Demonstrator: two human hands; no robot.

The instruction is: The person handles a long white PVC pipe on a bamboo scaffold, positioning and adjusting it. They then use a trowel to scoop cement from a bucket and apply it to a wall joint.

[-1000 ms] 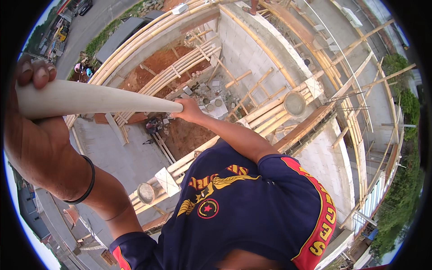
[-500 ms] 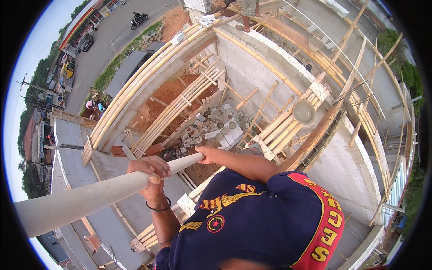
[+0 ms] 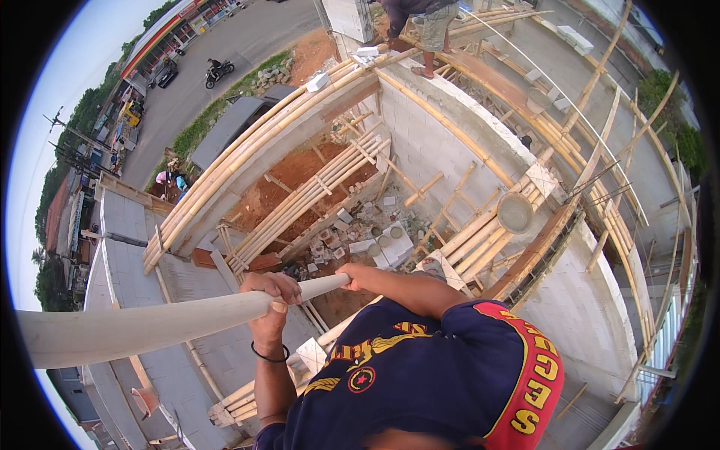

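Off-white and smooth, a long round pole [image 3: 176,322] slants across the head view, from the left rim of the picture to a point in front of the person's chest, above the shell of an unfinished building. The left hand [image 3: 268,291] grips it partway along, fingers curled over the top and pressed together, thumb wrapped up along the near side. A black wristband [image 3: 271,355] circles that wrist. The right hand [image 3: 355,277] is closed around the narrow-looking far end; its fingers are folded in, but I cannot tell how the fingertips sit underneath.

The person wears a navy shirt [image 3: 435,345] with a red panel on the right sleeve. Beyond the hands, lashed bamboo poles [image 3: 300,206] span a pit of reddish soil and rubble, and to the right a round bucket of grey mortar [image 3: 515,213] rests on more bamboo. At the top, a co-worker [image 3: 432,37] stands on a pale block wall [image 3: 427,112]. A motorcycle [image 3: 218,73] with a rider is on the road.
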